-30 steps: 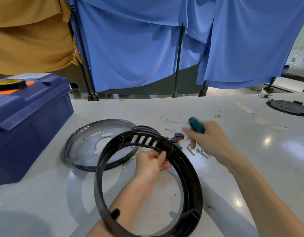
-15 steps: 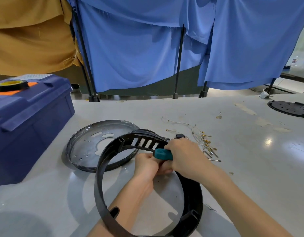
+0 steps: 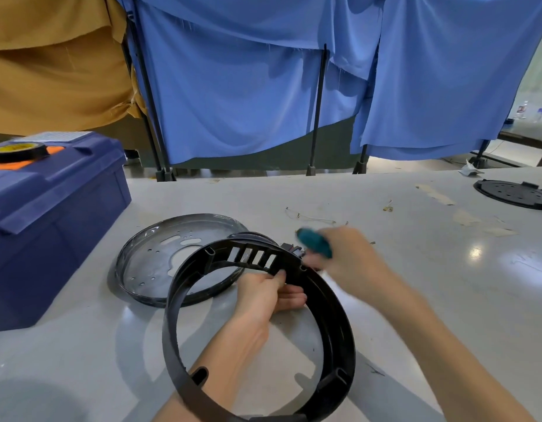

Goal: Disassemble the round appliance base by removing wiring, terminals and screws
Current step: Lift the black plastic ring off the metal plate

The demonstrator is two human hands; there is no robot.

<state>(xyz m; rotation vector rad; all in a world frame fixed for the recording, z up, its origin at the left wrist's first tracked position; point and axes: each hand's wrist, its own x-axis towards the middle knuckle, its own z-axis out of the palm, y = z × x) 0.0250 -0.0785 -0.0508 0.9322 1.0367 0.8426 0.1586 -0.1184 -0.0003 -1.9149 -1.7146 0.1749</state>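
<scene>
A black plastic ring (image 3: 333,318), the appliance base's outer shell, stands tilted on the white table (image 3: 446,284). My left hand (image 3: 263,293) reaches through it and pinches its far rim just below the slotted vent. My right hand (image 3: 346,260), blurred by motion, grips a teal-handled screwdriver (image 3: 314,243) just beyond the ring's far right edge. A small dark connector (image 3: 289,248) peeks out behind the rim beside that hand. The tool's tip is hidden.
A shallow round metal pan (image 3: 148,263) lies behind the ring at the left. A blue toolbox (image 3: 50,214) with a tape roll on top stands at far left. Thin wires (image 3: 309,216) lie further back. A black disc (image 3: 513,193) sits at far right.
My right hand swung in to the ring's rim beside my left hand, then back out to the right and away with the screwdriver. The left hand keeps its hold on the ring.
</scene>
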